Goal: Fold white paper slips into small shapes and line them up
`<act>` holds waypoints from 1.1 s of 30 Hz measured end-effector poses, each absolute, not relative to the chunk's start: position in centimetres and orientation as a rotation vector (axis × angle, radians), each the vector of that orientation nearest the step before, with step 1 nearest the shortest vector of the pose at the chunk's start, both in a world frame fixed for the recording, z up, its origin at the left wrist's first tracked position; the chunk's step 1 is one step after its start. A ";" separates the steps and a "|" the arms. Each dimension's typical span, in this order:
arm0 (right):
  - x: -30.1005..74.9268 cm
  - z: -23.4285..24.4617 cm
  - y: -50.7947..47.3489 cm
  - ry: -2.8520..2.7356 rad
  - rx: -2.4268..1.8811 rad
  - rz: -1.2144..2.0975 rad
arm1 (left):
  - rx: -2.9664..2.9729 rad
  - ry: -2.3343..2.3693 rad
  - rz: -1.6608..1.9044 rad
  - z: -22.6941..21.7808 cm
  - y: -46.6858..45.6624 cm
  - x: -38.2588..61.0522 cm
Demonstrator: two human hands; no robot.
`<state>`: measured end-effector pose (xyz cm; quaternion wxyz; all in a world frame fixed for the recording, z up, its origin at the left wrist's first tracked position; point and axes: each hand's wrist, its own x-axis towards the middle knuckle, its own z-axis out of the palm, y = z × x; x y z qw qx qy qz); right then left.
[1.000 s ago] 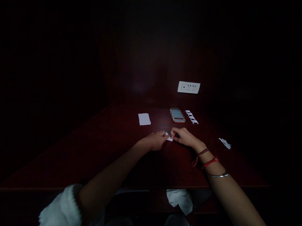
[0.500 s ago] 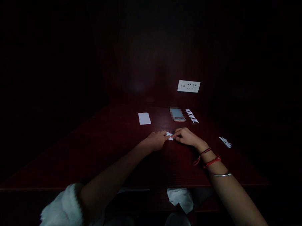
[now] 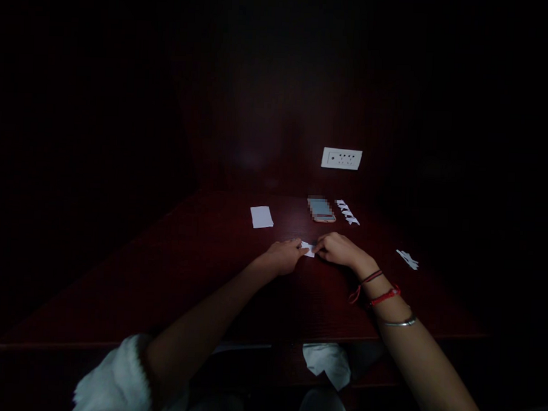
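The small white paper (image 3: 308, 250) is on the desk (image 3: 184, 280), between my hands. My left hand (image 3: 284, 257) lays its thumb over the left part; my right hand (image 3: 338, 249) bends its fingers narrowly at the right edge. Whether either grip pinches it, I cannot tell. Farther left lies a white sheet (image 3: 261, 217); on the far side, a phone (image 3: 321, 210) beside folded white pieces (image 3: 347, 212); right, white strips (image 3: 407, 260).

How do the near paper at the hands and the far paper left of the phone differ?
The near paper has the left hand on it and the right hand at its right side; the far paper lies untouched. The near paper is partly hidden by fingers, while the far paper shows its whole four-sided face. Both are white and on the table.
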<state>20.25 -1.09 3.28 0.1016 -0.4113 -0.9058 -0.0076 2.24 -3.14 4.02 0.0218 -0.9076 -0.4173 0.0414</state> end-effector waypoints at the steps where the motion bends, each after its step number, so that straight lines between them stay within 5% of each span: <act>1: 20.4 3.3 -1.1 -2.676 -1.230 -0.033 | -2.814 -1.292 0.125 4.0 -3.1 2.2; 33: 20.1 2.5 -1.1 -2.620 -1.048 0.125 | -2.943 -0.964 -0.057 2.1 -0.4 1.5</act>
